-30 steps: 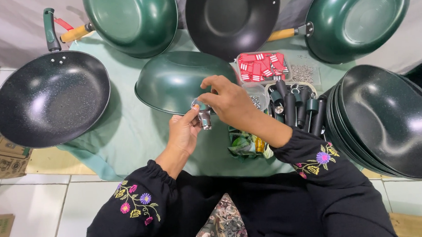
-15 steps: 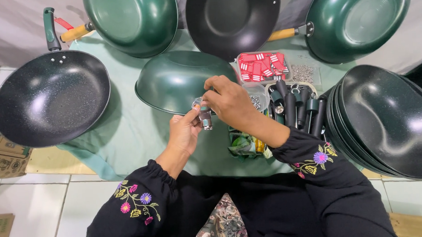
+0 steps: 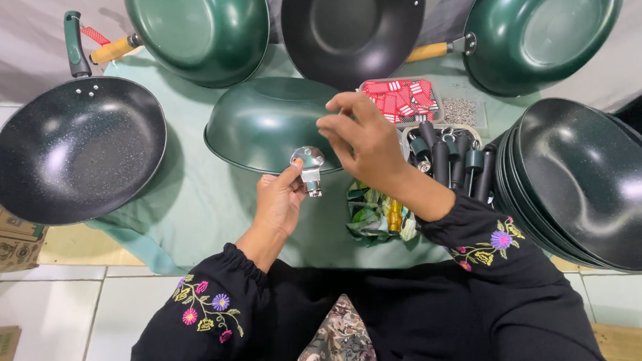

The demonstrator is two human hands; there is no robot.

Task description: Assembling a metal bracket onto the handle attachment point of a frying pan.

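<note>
Pinching the small metal handle bracket (image 3: 309, 166) between thumb and fingers, the left hand (image 3: 280, 199) holds it just in front of the upturned green pan (image 3: 268, 121). The right hand (image 3: 366, 146) hovers above, fingers loosely open and empty. Seating the bracket well likely needs its flat plate squared against the pan wall.

A pale green cloth (image 3: 192, 208) covers the white tiled floor (image 3: 38, 323). On it lie an upturned dark green metal wok (image 3: 268, 125), a speckled black frying pan (image 3: 74, 151) and stacked black pans (image 3: 588, 183).

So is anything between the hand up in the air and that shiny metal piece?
Nothing visible is. The left hand pinches the small metal bracket in front of the upturned green pan. The right hand hovers just to the bracket's right, fingers spread, with only open air between them.
</note>
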